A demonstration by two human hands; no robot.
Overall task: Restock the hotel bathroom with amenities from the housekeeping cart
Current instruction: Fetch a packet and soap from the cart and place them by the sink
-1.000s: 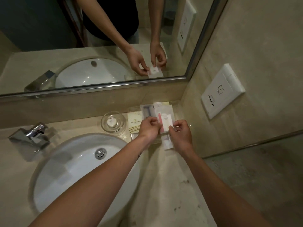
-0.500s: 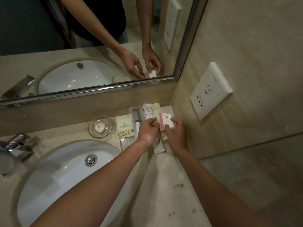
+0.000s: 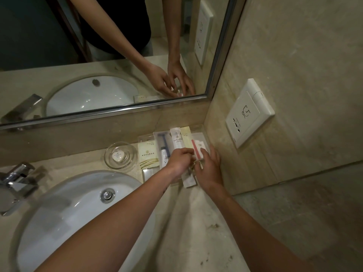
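A clear tray [image 3: 200, 128] sits in the counter's back right corner. In it lie a cream sachet [image 3: 147, 156], a razor packet [image 3: 164, 144], a white tube packet [image 3: 176, 139], a pale yellow packet [image 3: 186, 135] and a pink-and-white packet [image 3: 198, 148]. My left hand [image 3: 179, 160] hovers over the tray's middle, its fingers curled and pinching the pink-and-white packet's left edge. My right hand [image 3: 209, 168] is beside it with fingers spread, the fingertips resting on that same packet. Both hands hide the packets' near ends.
A glass dish with a wrapped soap [image 3: 120, 156] stands left of the tray. The white basin [image 3: 74, 209] and chrome tap [image 3: 16, 179] fill the left. The mirror [image 3: 98, 55] is behind, and a wall socket [image 3: 248, 114] is on the right wall.
The pink-and-white packet, held up by both hands a second ago, now lies down in the tray's right side. My right fingers have spread out over it. The view shifted right.
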